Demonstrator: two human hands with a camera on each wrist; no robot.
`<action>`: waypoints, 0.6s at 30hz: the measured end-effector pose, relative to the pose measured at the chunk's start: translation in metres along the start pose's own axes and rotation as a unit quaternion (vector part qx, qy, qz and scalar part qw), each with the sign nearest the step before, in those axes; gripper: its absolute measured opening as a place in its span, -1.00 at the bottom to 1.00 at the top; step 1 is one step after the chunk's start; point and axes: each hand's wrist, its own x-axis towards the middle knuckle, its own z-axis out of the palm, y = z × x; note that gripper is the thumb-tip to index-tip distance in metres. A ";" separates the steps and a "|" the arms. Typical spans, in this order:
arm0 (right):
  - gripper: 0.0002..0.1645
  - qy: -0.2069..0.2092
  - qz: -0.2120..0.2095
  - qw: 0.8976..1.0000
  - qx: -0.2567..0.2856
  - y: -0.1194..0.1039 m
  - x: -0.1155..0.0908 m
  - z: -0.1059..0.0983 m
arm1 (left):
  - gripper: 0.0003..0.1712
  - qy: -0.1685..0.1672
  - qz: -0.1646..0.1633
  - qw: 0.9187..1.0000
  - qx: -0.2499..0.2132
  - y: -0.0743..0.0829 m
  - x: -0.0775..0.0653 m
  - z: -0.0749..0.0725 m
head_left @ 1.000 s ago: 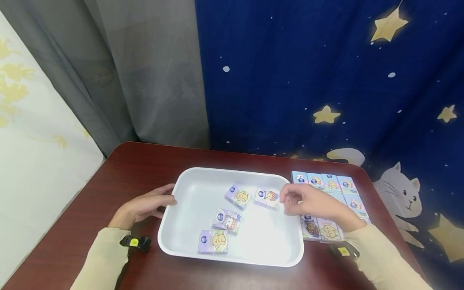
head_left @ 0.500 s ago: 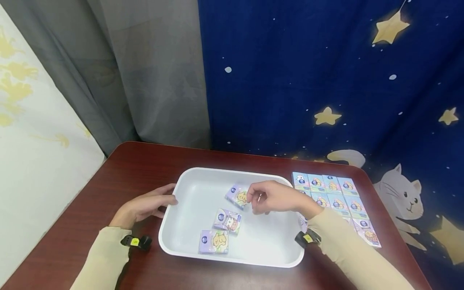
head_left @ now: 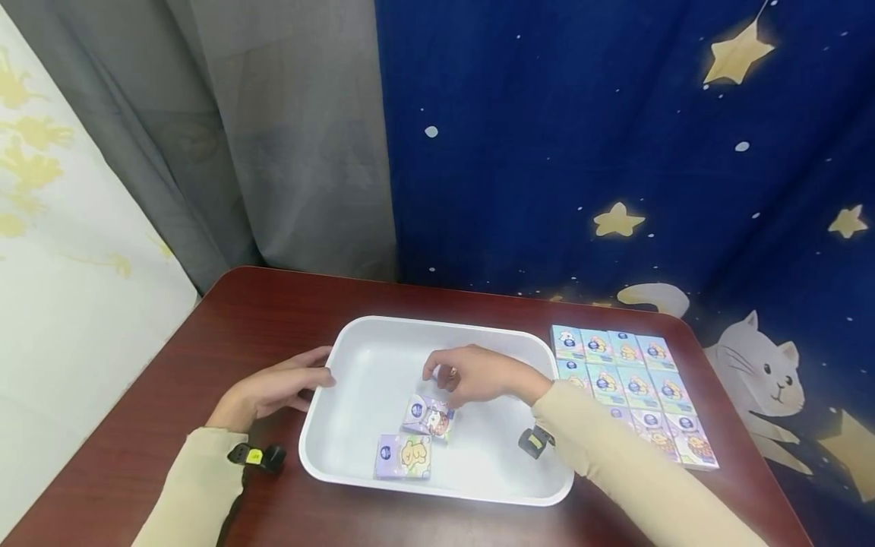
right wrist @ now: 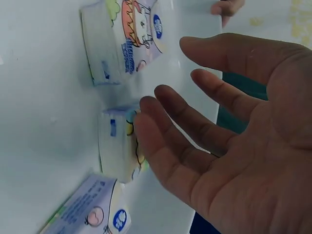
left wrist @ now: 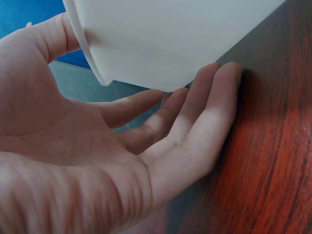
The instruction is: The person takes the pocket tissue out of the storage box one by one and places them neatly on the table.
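Observation:
A white tray (head_left: 495, 465) lies on the table with loose tissue packs in it. My left hand (head_left: 280, 386) holds its left side, thumb over the rim and fingertips against the outer wall below. My right hand (head_left: 481, 376) hovers inside the tray, fingers relaxed and apart from the thumb, gripping nothing. Just in front of it lies a lilac bunny tissue pack (head_left: 429, 416); a puppy tissue pack (head_left: 403, 457) sits nearer the front rim. The right wrist view also shows a middle tissue pack (right wrist: 113, 146) partly behind the fingertips and a lower tissue pack (right wrist: 92, 209).
Right of the tray, several tissue packs (head_left: 639, 386) lie in close rows, blue ones at the back and lilac ones in front. The right sleeve crosses above the tray's right rim. Curtains (head_left: 478, 152) hang behind the dark red table (head_left: 287, 311).
My right hand has moved left from the tray's right rim, over the packs inside, uncovering more of the rows at right. The left hand and the tray stay in place.

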 end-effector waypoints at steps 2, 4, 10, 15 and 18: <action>-0.39 -0.009 0.005 1.000 -0.017 -0.003 0.003 0.004 | -0.05 0.000 0.000 1.000 0.001 0.000 0.000 0.000; -0.34 -0.019 0.008 0.999 -0.027 -0.005 0.006 0.008 | -0.05 -0.001 0.001 1.000 0.002 0.000 0.000 0.001; -0.24 -0.033 0.018 0.998 -0.046 -0.014 0.010 0.018 | -0.06 0.000 -0.001 1.000 0.004 0.000 0.000 0.001; -0.20 -0.031 0.028 0.996 -0.074 -0.021 0.010 0.025 | -0.06 0.001 -0.001 1.000 0.007 0.000 -0.001 0.000; -0.22 -0.027 0.029 0.995 -0.091 -0.024 0.010 0.028 | -0.06 0.003 -0.002 1.000 0.008 0.001 -0.001 0.000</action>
